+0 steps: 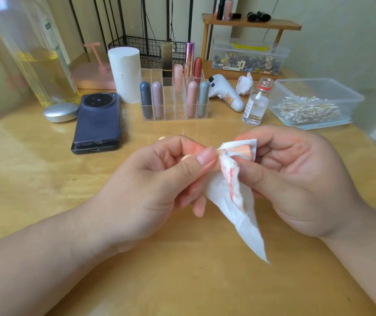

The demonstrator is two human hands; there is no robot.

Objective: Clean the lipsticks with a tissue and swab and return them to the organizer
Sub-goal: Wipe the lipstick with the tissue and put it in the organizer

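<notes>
Above the near worktop (45, 179) I see the left hand (159, 179) pinching one end of a peach lipstick (242, 152) between thumb and curled fingers. The right hand (296, 179) grips a red-stained tissue (234, 208) wrapped round the other end, a loose corner hanging down. Beyond stand the clear organizer (175, 111) with upright capped lipsticks (158, 99), an open glass vial (255, 106) and a tub of swabs (314, 103) to its right.
</notes>
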